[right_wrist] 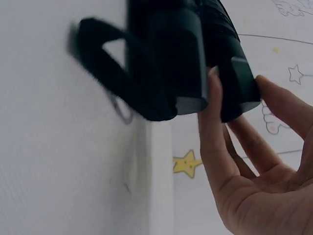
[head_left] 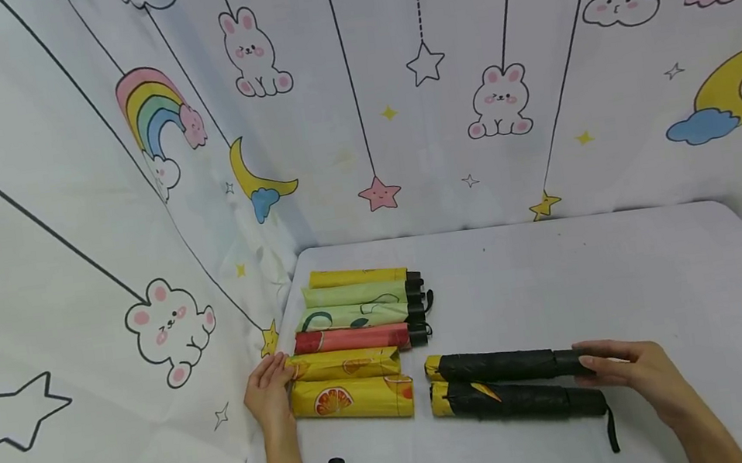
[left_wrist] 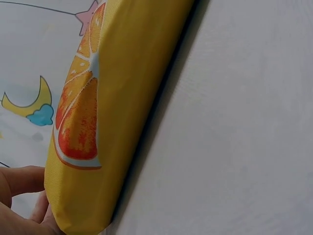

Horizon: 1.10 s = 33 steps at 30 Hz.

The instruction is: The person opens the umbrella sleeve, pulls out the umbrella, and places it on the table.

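Two yellow umbrella sleeves with orange-slice prints lie one below the other: an upper sleeve [head_left: 349, 364] and a lower sleeve [head_left: 365, 398]. My left hand [head_left: 270, 392] pinches the left end of the upper one. A yellow sleeve [left_wrist: 132, 73] fills the middle of the left wrist view, fingers at its end. To the right are two folded black umbrellas with yellow tips, an upper umbrella [head_left: 501, 364] and a lower umbrella [head_left: 513, 399] with a wrist strap [head_left: 611, 430]. My right hand [head_left: 643, 372] holds the upper umbrella's handle [right_wrist: 239, 88] between thumb and fingers.
Behind the sleeves lie several folded umbrellas in covers: a red umbrella [head_left: 353, 339], two light green ones including a green umbrella [head_left: 354, 315], and a yellow umbrella [head_left: 357, 275]. A white table [head_left: 560, 277] lies under everything, against a printed cloth backdrop [head_left: 401, 141].
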{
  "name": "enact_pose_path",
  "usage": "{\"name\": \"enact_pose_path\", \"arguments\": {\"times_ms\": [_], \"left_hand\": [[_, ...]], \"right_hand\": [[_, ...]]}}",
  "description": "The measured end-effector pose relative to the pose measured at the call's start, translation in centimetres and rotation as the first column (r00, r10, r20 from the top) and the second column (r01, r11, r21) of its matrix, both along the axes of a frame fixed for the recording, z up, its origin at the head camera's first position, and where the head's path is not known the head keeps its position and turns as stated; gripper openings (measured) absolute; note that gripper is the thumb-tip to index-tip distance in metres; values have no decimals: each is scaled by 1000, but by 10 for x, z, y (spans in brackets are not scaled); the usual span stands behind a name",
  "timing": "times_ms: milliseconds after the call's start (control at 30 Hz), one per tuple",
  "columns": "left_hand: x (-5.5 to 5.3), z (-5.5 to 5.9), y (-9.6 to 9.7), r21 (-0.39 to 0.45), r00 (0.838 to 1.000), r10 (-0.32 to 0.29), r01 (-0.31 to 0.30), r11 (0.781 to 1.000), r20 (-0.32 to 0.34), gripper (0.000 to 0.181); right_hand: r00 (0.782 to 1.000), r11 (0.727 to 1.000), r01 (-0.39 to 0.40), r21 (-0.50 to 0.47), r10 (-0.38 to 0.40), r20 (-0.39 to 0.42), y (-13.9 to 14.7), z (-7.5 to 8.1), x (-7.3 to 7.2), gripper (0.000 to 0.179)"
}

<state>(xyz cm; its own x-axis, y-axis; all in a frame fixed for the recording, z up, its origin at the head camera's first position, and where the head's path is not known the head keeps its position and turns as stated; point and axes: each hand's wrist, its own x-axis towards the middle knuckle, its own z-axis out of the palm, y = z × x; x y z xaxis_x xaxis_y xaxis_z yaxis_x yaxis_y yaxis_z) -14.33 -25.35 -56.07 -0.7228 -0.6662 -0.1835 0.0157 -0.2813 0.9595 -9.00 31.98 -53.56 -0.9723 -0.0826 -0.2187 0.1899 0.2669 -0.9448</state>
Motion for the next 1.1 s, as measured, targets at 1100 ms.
{"name": "enact_pose_path", "arguments": {"times_ms": [1100], "left_hand": [[-7,19,0,-193,992,-66,86,977,108,40]], "right_hand": [[981,869,11,495,87,-175,-29,25,-22,48]]}}
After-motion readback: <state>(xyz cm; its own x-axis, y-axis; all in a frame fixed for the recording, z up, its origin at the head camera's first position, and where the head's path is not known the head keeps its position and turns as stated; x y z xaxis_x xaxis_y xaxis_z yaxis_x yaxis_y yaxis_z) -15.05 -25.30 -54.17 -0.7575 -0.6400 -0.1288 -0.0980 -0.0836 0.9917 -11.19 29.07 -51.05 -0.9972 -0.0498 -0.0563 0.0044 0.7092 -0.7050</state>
